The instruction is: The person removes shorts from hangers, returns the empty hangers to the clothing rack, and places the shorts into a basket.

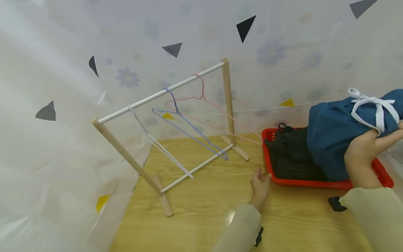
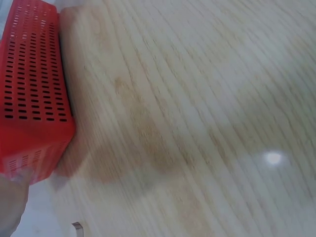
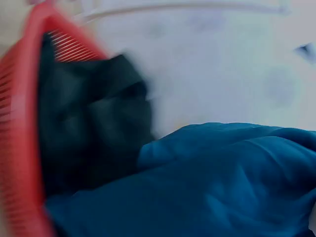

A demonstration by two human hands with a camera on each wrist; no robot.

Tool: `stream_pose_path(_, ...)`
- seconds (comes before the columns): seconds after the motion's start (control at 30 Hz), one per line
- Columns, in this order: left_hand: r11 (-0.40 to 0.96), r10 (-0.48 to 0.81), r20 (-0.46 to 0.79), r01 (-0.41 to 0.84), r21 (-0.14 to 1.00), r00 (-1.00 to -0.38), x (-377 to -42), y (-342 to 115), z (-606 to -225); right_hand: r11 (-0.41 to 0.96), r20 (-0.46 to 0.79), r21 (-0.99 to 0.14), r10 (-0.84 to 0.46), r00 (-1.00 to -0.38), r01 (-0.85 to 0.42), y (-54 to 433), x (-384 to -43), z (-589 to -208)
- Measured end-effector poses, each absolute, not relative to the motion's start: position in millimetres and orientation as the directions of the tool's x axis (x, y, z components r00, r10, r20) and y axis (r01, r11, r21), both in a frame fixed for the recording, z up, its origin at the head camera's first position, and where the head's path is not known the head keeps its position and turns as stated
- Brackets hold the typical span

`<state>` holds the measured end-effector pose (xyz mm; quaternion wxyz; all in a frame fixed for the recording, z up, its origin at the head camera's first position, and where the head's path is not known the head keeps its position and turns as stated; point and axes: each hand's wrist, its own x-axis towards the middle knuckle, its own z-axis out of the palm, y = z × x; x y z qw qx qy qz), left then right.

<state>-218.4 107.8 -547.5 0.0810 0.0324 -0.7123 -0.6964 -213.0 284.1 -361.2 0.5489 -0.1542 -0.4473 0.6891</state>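
Observation:
At the right of the head view, my right hand [image 1: 363, 150] holds up a pair of blue drawstring pants [image 1: 330, 133]. A white drawstring [image 1: 379, 108] is tied in a bow at the waist. Part of the fabric hangs down into a red basket [image 1: 302, 183]. Dark, nearly black clothing [image 1: 292, 154] lies in that basket. The right wrist view shows the blue fabric [image 3: 197, 187] up close, with little of the hand visible. My left hand [image 1: 260, 185] is beside the basket's front left corner, fingers loosely bent. In the left wrist view its thumb [image 2: 20, 185] appears against the basket wall.
A wooden rack [image 1: 229, 101] with a white rail [image 1: 151, 98] stands left of the basket. From the rail hang a white hanger [image 1: 163, 150], a blue hanger [image 1: 198, 131] and a pink hanger [image 1: 220, 108]. The pink one's end reaches the basket rim. Patterned sheeting [image 1: 195, 28] surrounds the wooden table [image 1: 189, 224].

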Motion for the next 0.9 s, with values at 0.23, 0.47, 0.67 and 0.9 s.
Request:
stream_pose_path(0.23, 0.086, -0.125, 0.107, 0.097, 0.992, -0.986, -214.2, 110.1, -548.8, 0.243, 0.259, -0.964, 0.792, -0.553, -0.105, 320.4, -230.2, -464.1)
stream_pose_path(0.47, 0.133, -0.084, 0.087, 0.075, 0.988, -0.993, -210.0, 105.8, -547.2, 0.710, 0.095, -0.675, 0.351, -0.931, 0.199, 336.4, -208.8, -513.6)
stream_pose_path(0.67, 0.125, -0.044, 0.028, 0.022, 0.992, -0.999, -209.8, 105.8, -547.8, 0.802, -0.160, -0.509, 0.271, -0.949, 0.315, 351.2, -202.5, -520.2)
stream_pose_path(0.9, 0.143, -0.023, -0.002, -0.006, 0.990, -1.000, -211.5, 103.9, -551.1, 0.768, -0.110, -0.522, 0.370, -0.922, 0.370, 346.2, -197.4, -515.9)
